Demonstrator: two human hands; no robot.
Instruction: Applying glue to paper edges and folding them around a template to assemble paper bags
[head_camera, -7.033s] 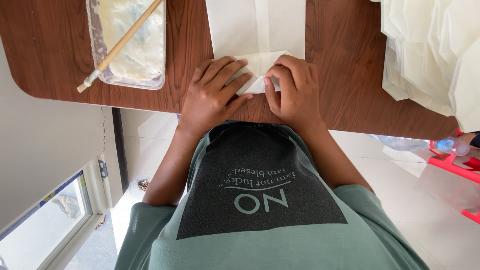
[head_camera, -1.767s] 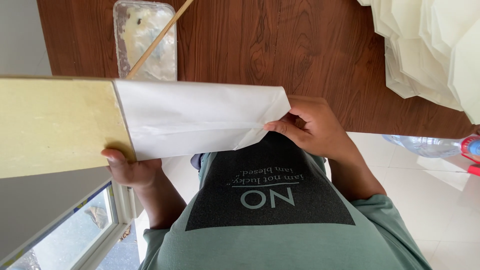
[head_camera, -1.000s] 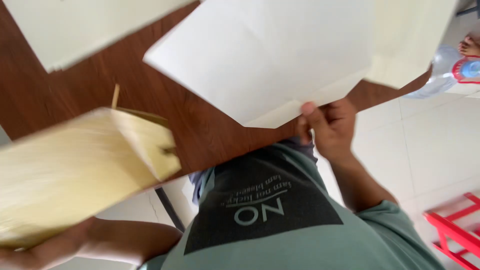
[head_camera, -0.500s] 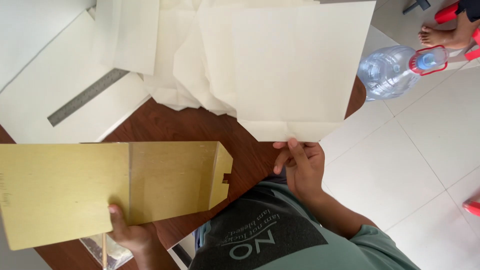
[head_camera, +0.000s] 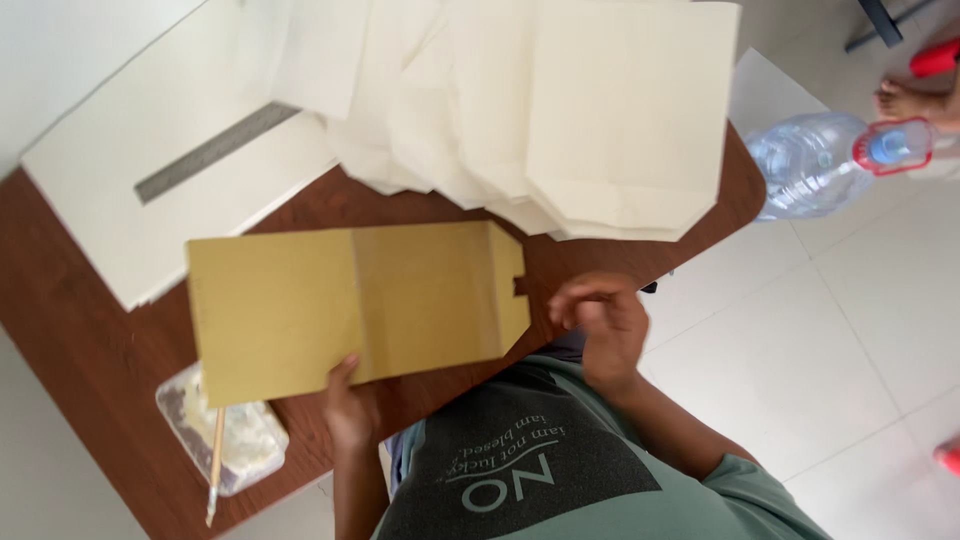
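One yellow cardboard template (head_camera: 350, 305), one metal ruler (head_camera: 215, 152), one glue tray (head_camera: 225, 432), one brush stick (head_camera: 215, 465), one water bottle (head_camera: 825, 160); overlapping cream paper bags (head_camera: 620, 120) too layered to count.

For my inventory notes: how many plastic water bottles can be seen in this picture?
1. The clear water bottle with a blue cap lies on the tiled floor beyond the table's right end. The paper stacks may hide others.

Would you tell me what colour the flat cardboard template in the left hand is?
The flat cardboard template is mustard yellow, seen best in the head view.

White sheet (head_camera: 630, 120) now off right hand (head_camera: 600, 325)
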